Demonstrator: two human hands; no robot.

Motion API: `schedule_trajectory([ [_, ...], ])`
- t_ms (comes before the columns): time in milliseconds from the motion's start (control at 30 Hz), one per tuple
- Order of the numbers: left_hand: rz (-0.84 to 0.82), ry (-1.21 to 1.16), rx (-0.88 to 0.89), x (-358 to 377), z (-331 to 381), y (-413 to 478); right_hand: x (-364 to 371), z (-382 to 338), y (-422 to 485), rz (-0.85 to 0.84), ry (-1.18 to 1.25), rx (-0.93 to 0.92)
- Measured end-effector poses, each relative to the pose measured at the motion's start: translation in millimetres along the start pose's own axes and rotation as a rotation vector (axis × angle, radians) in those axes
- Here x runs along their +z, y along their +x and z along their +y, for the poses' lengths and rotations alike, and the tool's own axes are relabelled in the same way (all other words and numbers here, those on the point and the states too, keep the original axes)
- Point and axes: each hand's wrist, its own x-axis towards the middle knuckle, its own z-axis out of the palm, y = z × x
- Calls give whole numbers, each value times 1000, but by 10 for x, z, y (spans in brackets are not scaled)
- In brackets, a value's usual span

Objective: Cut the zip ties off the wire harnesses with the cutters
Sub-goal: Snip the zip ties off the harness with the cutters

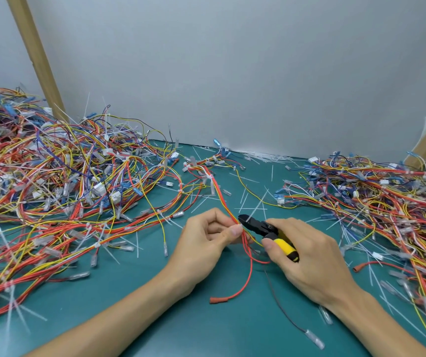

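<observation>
- The right hand (307, 256) has its grip clamped round the yellow-handled cutters (263, 228), whose nose points left.
- The left hand (206, 238) has its grip pinched on the wire harness (223, 202), thumb against fingertips, just left of that nose.
- The harness runs away from the person, leaning left, so the cutters cross it nearly square and touch it just beyond the pinch.
- I can't make out the zip tie; it probably sits right there.
- Loose ties litter the green surface (219, 331).

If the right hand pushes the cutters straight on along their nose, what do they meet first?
Most likely the red and yellow wires pinched by the left hand: the cutters in the right hand point straight at them, close by. Actual contact is unclear.
</observation>
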Motion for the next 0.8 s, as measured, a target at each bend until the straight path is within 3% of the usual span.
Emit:
schedule_trajectory([
  [800, -48, -127, 2, -16, 37, -12, 28, -44, 26, -43, 21, -42],
])
